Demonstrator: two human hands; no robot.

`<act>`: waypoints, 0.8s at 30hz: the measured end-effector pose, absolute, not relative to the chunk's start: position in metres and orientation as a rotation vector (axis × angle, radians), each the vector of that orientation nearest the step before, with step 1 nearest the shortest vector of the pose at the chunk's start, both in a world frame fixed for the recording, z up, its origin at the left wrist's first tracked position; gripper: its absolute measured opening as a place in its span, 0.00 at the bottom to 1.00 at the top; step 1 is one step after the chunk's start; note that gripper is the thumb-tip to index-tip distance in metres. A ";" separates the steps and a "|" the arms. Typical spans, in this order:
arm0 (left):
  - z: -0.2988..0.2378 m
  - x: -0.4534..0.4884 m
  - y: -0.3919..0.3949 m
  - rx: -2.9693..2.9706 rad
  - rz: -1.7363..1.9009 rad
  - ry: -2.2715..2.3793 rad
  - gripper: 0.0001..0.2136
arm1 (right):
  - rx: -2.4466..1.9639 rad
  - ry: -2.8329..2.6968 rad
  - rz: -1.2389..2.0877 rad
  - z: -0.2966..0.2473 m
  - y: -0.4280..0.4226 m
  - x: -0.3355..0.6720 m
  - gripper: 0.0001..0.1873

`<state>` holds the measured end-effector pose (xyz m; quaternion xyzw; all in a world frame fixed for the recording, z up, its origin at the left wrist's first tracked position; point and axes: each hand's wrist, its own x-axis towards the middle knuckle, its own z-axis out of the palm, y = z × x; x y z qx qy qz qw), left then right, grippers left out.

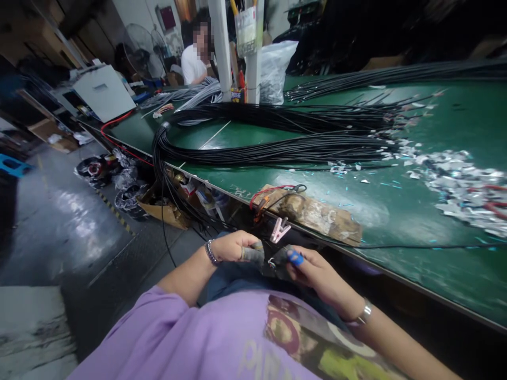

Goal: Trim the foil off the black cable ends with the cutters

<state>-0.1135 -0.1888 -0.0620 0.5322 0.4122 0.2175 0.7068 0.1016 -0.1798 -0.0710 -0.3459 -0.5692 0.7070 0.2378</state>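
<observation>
In front of my lap, both hands are closed with their fingertips close together. My left hand (241, 248), in grey finger covers, pinches a black cable that its fingers mostly hide. Thin pale wire ends (271, 262) show in the gap between the hands. Dark covers and a blue wrap are on the fingers of my right hand (307, 265), which pinches at the cable's end; its exact grip is hidden. Just above the hands, a pink clothes-peg-like clip (279, 230) is at the edge of the green table (396, 211).
A worn wooden board (309, 211) with a red and black lead lies along the table edge. Behind it stretch bundles of black cable (253, 150). White and silver scraps (467, 179) are heaped at the right. A person (194, 58) sits across the table, beyond a white post (219, 47).
</observation>
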 end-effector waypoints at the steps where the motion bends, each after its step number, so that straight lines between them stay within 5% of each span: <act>1: -0.062 -0.114 -0.187 1.200 0.507 0.931 0.28 | -0.993 -1.458 1.973 -0.075 -0.179 0.102 0.31; 7: -0.058 -0.115 -0.183 1.212 0.616 0.951 0.27 | -0.992 -1.209 2.158 -0.079 -0.166 0.090 0.33; 14: -0.055 -0.114 -0.176 1.184 0.752 0.916 0.28 | -1.112 -1.262 1.622 -0.070 -0.165 0.076 0.31; 20: -0.062 -0.109 -0.169 1.195 0.678 0.920 0.28 | -0.931 -0.929 2.118 -0.072 -0.160 0.071 0.29; 24: -0.068 -0.106 -0.167 1.187 0.672 0.894 0.28 | -0.920 -0.801 2.098 -0.073 -0.158 0.067 0.28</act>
